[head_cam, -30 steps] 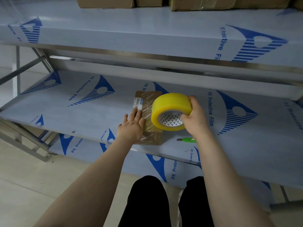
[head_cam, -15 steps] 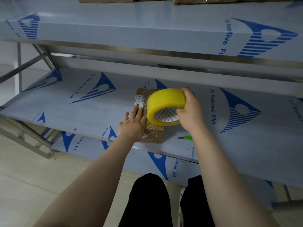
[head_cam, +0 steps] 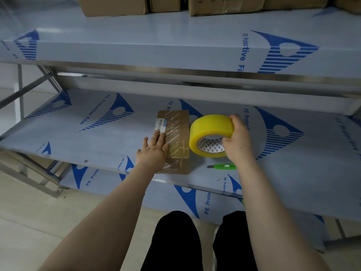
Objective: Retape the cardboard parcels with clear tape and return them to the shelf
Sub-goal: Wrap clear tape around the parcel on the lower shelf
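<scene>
One flat brown cardboard parcel, white barcode label at its left edge, lies on the middle metal shelf, whose film wrap reads "PE Protective Film". The left hand rests flat on it, fingers straight; the right hand grasps a yellow roll of tape just right of the parcel.

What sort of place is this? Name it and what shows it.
Likely a stockroom or packing area: film-covered steel shelving, cardboard boxes stored above, a parcel beside a tape roll.
</scene>
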